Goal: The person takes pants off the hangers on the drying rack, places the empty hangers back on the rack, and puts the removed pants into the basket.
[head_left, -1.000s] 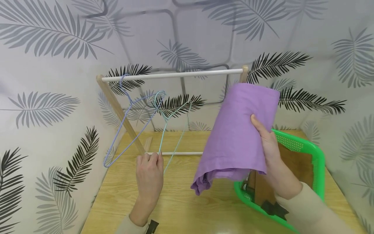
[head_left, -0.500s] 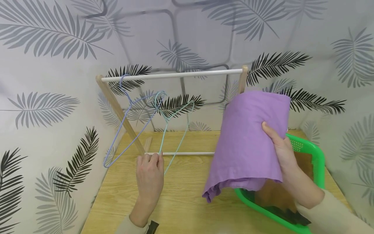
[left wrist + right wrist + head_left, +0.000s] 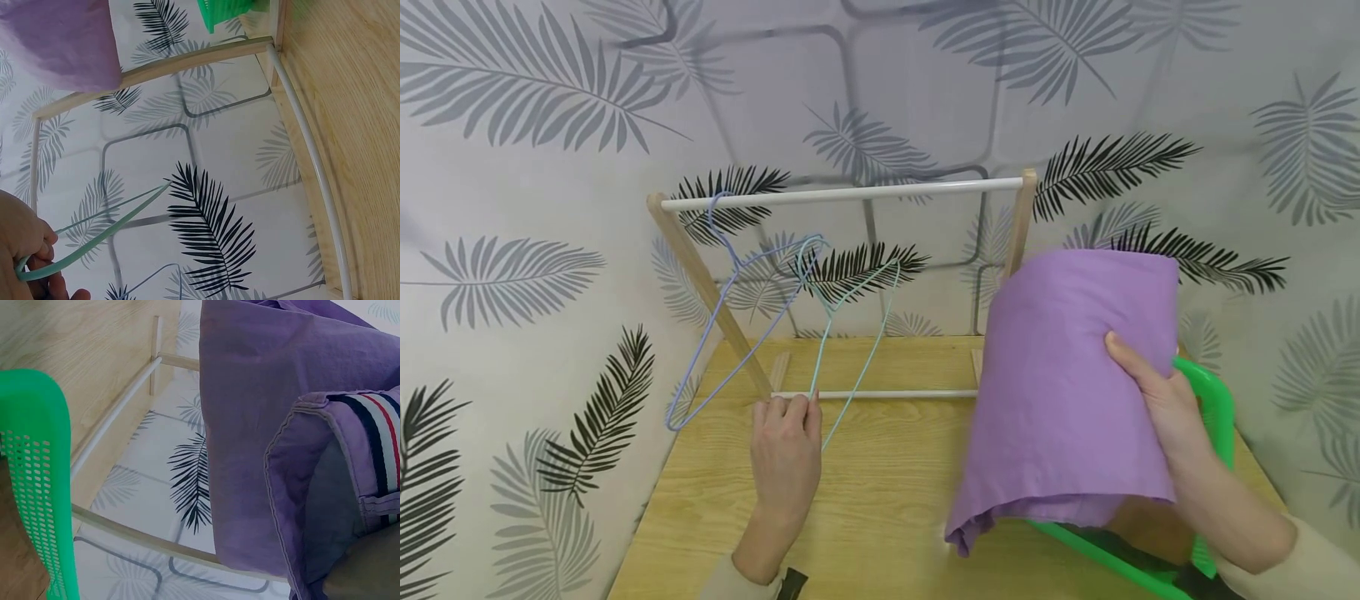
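Observation:
In the head view my left hand [image 3: 786,454] grips the lower end of a mint-green clothes hanger [image 3: 832,312]. Its hook points up, below the rack's top rod. The left wrist view shows the fingers curled round this hanger [image 3: 94,240]. My right hand [image 3: 1176,412] holds a folded purple garment [image 3: 1075,375] in the air, thumb on its near face and the other fingers hidden behind. Up close in the right wrist view, the garment [image 3: 250,425] has a stitched edge, a striped band and a small loop. A blue hanger [image 3: 737,265] hangs by its hook on the rod.
A small wooden rack with a white top rod [image 3: 880,192] stands at the back of the wood-grain table [image 3: 880,517]. At the right is a green plastic basket [image 3: 1216,400] with brown cloth [image 3: 1150,527] in it, partly covered by the garment. Leaf-patterned covering lies behind.
My right hand has carried the purple garment right and down, toward me, over the basket. The left hand and the mint-green hanger have hardly moved.

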A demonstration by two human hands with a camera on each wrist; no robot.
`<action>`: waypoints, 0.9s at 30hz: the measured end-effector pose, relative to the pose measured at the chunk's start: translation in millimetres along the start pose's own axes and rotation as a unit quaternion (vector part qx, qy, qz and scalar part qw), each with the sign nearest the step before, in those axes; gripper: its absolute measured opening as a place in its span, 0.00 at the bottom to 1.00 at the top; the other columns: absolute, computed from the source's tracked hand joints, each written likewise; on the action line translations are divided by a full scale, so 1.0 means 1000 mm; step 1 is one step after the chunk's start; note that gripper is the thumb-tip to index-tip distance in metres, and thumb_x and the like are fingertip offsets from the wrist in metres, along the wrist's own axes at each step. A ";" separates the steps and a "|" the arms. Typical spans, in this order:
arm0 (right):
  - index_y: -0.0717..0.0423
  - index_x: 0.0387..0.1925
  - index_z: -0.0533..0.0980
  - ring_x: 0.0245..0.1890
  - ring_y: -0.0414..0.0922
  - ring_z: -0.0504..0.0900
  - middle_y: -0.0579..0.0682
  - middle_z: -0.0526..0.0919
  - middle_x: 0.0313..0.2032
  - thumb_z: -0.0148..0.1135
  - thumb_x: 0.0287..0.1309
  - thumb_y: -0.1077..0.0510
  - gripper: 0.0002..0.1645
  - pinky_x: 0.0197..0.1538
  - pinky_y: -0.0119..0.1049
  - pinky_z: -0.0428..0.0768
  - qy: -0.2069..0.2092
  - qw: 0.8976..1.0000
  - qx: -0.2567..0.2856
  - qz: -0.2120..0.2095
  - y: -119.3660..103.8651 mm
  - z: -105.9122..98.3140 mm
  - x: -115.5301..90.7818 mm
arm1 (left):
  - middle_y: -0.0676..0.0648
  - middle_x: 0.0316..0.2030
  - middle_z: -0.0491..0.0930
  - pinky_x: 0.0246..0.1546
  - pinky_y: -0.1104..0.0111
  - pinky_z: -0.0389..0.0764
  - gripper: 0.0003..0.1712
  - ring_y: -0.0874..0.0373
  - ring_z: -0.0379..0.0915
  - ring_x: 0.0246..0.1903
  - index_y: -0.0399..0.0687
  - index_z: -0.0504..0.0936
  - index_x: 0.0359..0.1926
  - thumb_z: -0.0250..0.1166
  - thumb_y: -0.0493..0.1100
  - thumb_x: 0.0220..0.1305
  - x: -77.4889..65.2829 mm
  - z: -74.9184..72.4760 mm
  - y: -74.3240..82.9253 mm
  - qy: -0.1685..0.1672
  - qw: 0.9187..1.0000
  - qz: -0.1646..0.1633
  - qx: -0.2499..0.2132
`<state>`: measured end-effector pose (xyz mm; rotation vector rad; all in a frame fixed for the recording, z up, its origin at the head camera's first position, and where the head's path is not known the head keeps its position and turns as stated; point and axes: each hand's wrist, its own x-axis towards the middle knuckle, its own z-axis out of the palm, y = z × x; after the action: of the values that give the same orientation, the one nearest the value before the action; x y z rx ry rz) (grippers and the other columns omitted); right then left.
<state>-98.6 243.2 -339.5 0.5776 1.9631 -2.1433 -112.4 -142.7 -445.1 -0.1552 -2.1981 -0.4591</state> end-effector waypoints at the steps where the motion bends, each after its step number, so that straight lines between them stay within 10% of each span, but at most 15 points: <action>1: 0.34 0.52 0.64 0.34 0.31 0.86 0.27 0.84 0.32 0.61 0.67 0.28 0.25 0.39 0.32 0.85 0.003 1.000 -0.006 0.000 0.001 -0.002 -0.001 | 0.43 0.17 0.70 0.32 0.62 0.65 0.16 0.51 0.61 0.23 0.37 0.76 0.21 0.70 0.32 0.65 0.000 0.000 0.000 0.000 1.000 0.001 0.001; 27: 0.33 0.52 0.62 0.32 0.32 0.84 0.26 0.82 0.31 0.65 0.67 0.35 0.24 0.35 0.31 0.84 0.056 0.998 -0.024 -0.027 0.004 -0.072 0.025 | 0.43 0.18 0.73 0.32 0.63 0.66 0.16 0.52 0.61 0.24 0.37 0.77 0.20 0.71 0.30 0.63 0.000 -0.001 0.001 -0.002 1.000 0.002 0.007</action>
<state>-107.8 317.3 -357.3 0.6561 2.1050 -2.1326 -111.7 -142.5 -444.3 -0.1542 -2.2040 -0.4419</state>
